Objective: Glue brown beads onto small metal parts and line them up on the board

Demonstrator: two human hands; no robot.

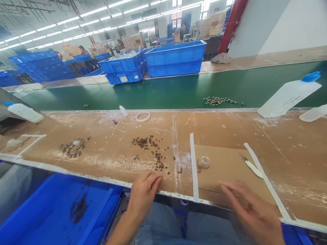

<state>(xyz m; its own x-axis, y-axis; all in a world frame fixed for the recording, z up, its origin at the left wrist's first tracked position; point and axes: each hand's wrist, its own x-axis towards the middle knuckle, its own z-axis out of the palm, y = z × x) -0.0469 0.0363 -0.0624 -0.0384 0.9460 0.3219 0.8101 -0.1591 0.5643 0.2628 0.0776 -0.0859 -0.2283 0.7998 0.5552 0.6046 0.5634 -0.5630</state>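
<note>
My left hand [145, 187] rests at the front edge of the brown workbench [178, 122], its fingers pressed together; what they hold, if anything, is hidden. Just beyond it lie many small dark round pieces [158, 156] and a small bluish part [136, 157]. My right hand [250, 207], blurred by motion, hovers over the near side of a taped cardboard sheet [222, 177], thumb and fingers apart and nothing seen between them. On that sheet stand a small clear cup [203, 162] and white-handled tweezers [251, 166].
Small metal parts [73, 148] are heaped at the left, more [221, 100] on the green belt [163, 92]. A white ring [142, 116] and small bottle [123, 110] lie near the belt. Large bottles [288, 97] stand right; blue crates [176, 59] and people are beyond.
</note>
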